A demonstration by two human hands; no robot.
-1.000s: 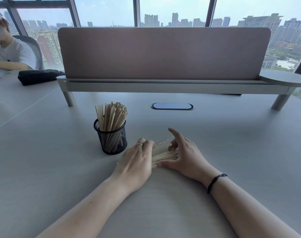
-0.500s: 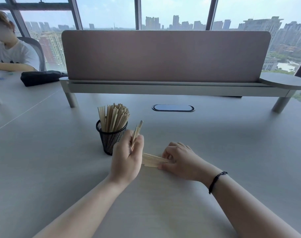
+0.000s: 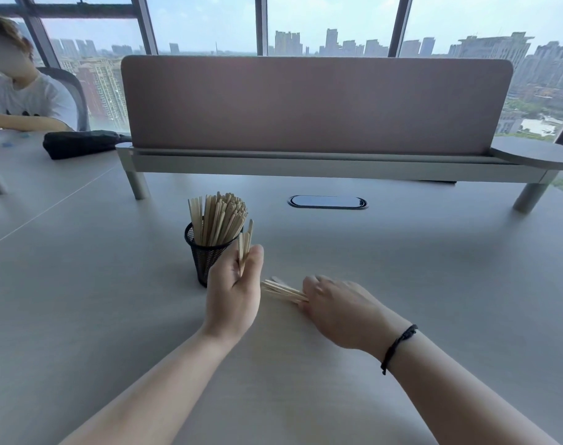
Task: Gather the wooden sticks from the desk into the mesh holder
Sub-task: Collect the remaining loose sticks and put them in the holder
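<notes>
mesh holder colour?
Black. The mesh holder is a black wire-mesh cup, seen in the head view, the only one, just behind the left hand.

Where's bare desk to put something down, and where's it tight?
Free: desk right of the right hand, out to the riser leg; also left of the mesh holder. Tight: the left hand holds sticks beside the holder, and loose sticks lie between the hands.
</notes>
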